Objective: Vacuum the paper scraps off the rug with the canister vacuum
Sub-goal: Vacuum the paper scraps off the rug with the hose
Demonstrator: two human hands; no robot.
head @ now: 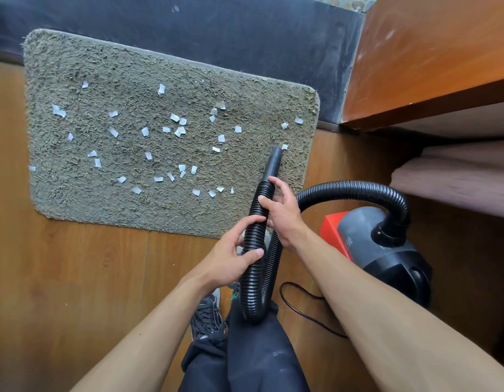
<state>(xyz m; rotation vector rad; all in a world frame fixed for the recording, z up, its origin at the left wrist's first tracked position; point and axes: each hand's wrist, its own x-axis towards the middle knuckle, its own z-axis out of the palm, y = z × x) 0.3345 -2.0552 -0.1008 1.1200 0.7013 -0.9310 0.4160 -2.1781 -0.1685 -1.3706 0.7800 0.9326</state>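
Head view: hose (256, 278), black and ribbed, is gripped by both hands. The left hand (234, 258) wraps its fingers and thumb round the lower stretch. The right hand (282, 213) curls round the hose higher up, just below the smooth black nozzle (275, 162). From the hands the hose drops in one loop toward the person's dark trousers (259, 357), then rises behind the right hand and arches over to the one canister vacuum (386, 258).

The vacuum, grey and black with a red part, sits on the wooden floor (75, 278) to the right of the right hand. A pale mark on its grey shell is too blurred to read. One thin black cord (301, 312) lies on the floor below the right forearm.

One grey-green shaggy rug (75, 193) spreads beyond and to the left of both hands. About thirty-five white paper scraps (180, 131) are scattered over it, most of them well to the left of the nozzle. One scrap lies just beside the nozzle's tip. One dark shoe (207, 315) shows below the left hand.
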